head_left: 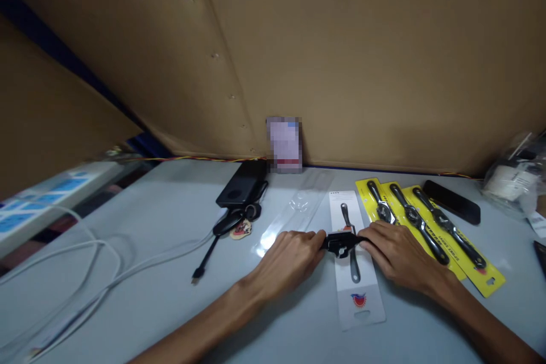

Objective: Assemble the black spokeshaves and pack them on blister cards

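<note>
A black spokeshave (340, 243) spans the gap between my two hands, held level above the table. My left hand (294, 253) is closed round its left handle, and my right hand (398, 250) grips the right handle. Beneath the tool lies a white backing card (359, 310) printed with a picture of a spokeshave. Just right of it, several yellow packs (486, 287) overlap in a fan, each with a black spokeshave on it. A clear plastic blister cover (294, 205) rests behind my left hand.
On the grey table (170, 318) are a black power bank (242, 182), a short black cable (207, 259) and white cables (140, 267). A dark phone (452, 202) lies at the right, near a plastic bag (514, 179). A blurred card (285, 145) leans on the cardboard wall (362, 57).
</note>
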Action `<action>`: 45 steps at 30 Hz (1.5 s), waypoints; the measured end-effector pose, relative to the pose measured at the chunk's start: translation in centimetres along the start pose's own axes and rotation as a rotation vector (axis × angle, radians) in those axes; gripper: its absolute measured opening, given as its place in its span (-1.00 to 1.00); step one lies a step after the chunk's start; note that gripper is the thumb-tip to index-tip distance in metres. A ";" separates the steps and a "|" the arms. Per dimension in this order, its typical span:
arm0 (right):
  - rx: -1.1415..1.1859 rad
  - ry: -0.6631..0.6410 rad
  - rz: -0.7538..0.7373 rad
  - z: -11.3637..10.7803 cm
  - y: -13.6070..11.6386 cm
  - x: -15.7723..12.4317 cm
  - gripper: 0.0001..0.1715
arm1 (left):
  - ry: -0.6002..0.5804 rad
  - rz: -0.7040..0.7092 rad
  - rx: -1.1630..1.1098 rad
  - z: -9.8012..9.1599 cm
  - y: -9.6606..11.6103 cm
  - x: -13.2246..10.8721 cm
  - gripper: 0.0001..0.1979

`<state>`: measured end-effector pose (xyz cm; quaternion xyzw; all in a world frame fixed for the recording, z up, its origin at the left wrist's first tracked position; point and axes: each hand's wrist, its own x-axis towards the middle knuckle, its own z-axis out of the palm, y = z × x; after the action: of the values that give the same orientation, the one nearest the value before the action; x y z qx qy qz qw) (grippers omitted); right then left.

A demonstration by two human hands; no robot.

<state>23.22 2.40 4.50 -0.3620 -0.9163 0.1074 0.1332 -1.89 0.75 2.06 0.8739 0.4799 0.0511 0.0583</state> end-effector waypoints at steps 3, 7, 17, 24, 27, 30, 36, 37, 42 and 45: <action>0.052 0.013 0.031 0.3 0.2 0.0 -0.66 | -0.007 0.028 -0.049 -0.7 0.2 -0.1 -0.79; 0.063 0.004 0.065 0.4 0.0 0.0 -0.67 | -0.029 -0.027 0.014 -1.1 1.0 -0.2 -0.48; 0.131 0.059 0.029 0.7 -0.6 -0.1 -0.64 | -0.031 -0.112 0.128 -1.2 2.1 0.1 -0.50; 0.129 0.079 0.013 0.7 -0.4 -0.2 -0.64 | 0.043 -0.122 0.146 -0.7 2.1 0.3 -0.49; 0.111 0.081 0.015 0.9 -0.1 -0.2 -0.66 | 0.072 -0.101 0.125 -0.4 2.0 0.3 -0.49; 0.079 0.069 0.023 0.9 0.2 -0.3 -0.76 | 0.115 -0.069 0.090 -0.1 1.8 0.3 -0.52; 0.011 0.176 0.019 -0.2 1.5 -0.3 -0.71 | 0.369 -0.109 0.006 -1.1 0.3 0.3 -0.66; 0.019 0.236 0.044 -0.6 1.9 -0.3 -0.68 | 0.423 -0.161 0.005 -1.4 -0.1 0.5 -0.68; 0.117 0.610 0.286 -2.1 4.4 -0.2 -0.62 | 0.457 -0.353 0.019 -1.2 -1.9 2.1 -0.55; 0.243 0.690 0.375 -1.9 5.4 0.0 -0.59 | 0.356 -0.358 -0.012 0.6 -2.3 2.9 -0.41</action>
<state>27.26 6.42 4.73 -0.5193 -0.7166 0.1098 0.4525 -2.16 4.40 1.25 0.7518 0.6295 0.1958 -0.0140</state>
